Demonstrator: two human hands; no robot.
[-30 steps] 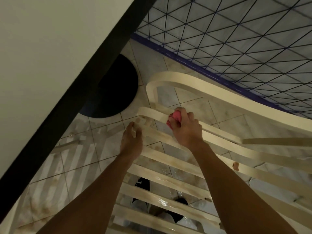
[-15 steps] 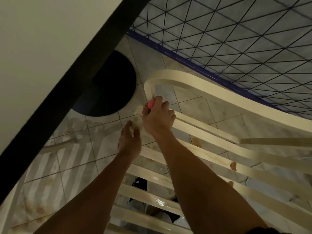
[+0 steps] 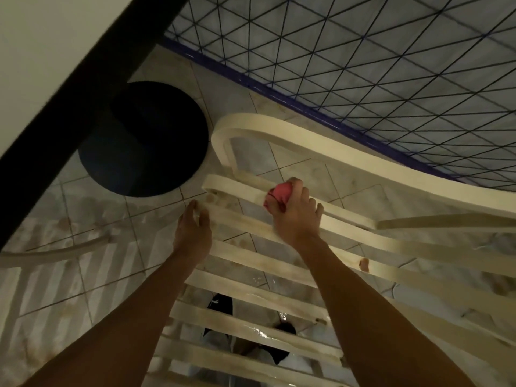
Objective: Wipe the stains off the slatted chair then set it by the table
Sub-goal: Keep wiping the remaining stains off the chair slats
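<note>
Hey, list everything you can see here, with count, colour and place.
slatted chair: one, cream, stained, centre and right
pink cloth: one, pink, pressed to top slat
table: one, pale top, black edge, upper left
round base: one, black, on floor by table edge
wire mesh panel: one, dark wires, purple frame, upper right
floor: one, pale tiles, below chair
shoes: two, black, seen through lower slats
left hand: one, holds slat end
right hand: one, grips pink cloth

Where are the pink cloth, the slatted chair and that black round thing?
pink cloth (image 3: 280,193): head view, its visible bunched end.
slatted chair (image 3: 307,136): head view, curved top rail.
black round thing (image 3: 145,141): head view, its middle.
</note>
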